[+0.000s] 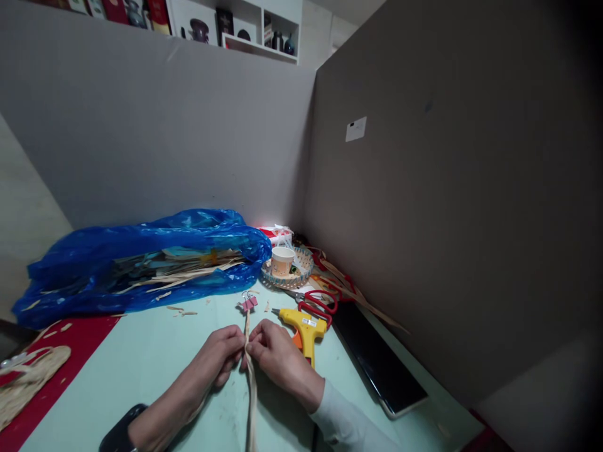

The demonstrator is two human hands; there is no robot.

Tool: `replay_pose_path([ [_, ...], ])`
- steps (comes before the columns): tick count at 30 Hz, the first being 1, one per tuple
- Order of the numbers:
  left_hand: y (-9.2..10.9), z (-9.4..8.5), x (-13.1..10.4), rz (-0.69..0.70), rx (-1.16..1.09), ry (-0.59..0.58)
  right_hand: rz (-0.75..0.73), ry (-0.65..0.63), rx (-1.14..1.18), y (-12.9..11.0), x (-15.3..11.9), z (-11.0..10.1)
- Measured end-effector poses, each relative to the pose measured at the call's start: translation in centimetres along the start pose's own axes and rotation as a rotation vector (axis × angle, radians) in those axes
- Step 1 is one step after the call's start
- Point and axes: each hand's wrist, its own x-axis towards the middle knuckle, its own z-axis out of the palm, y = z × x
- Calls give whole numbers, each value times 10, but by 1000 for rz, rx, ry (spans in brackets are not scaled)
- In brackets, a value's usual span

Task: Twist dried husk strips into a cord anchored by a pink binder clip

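Note:
A pale strand of dried straw-like strips (252,402) runs from a pink binder clip (249,304) toward the table's near edge. My left hand (225,353) pinches it from the left, fingers closed. Opposite, my right hand (276,351) grips the same stretch between thumb and fingers, and the two sets of fingertips almost meet just below the clip. Whether the strips are braided or twisted there is too small to tell. Right beyond my right hand lies a yellow hot glue gun (304,323) with an orange trigger.
Red-handled scissors (320,302) and a black tablet-like slab (377,361) lie to the right. A paper cup (282,260) stands in a woven basket (304,276). Behind left, a blue plastic bag (141,235) holds dried strips. A woven sandal (35,376) sits at left. Grey partitions (188,138) enclose the table.

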Motion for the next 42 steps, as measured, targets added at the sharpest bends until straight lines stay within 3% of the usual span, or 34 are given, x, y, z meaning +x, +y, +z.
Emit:
replay_pose_path([
  [4, -3, 2, 1, 22, 45, 75, -97, 4, -376, -9, -7, -7],
  [8, -5, 2, 2, 26, 73, 107, -98, 43, -588, -14, -10, -9],
  [15, -5, 3, 3, 21, 54, 146, -151, 72, -644, -21, -24, 3],
  [22, -4, -1, -3, -58, -20, 101, -215, -51, -750, -24, -37, 17],
  [26, 1, -2, -7, -66, -58, 104, -200, -45, -672, -25, -30, 2],
  [31, 6, -3, -9, -83, -98, 34, -128, 103, -387, -19, -17, -12],
  [36, 7, -2, -12, -60, -104, 2, -61, -23, -198, -4, -6, -2],
  [42, 7, -1, -12, 12, -13, -2, -48, -21, -201, -1, -1, 0],
])
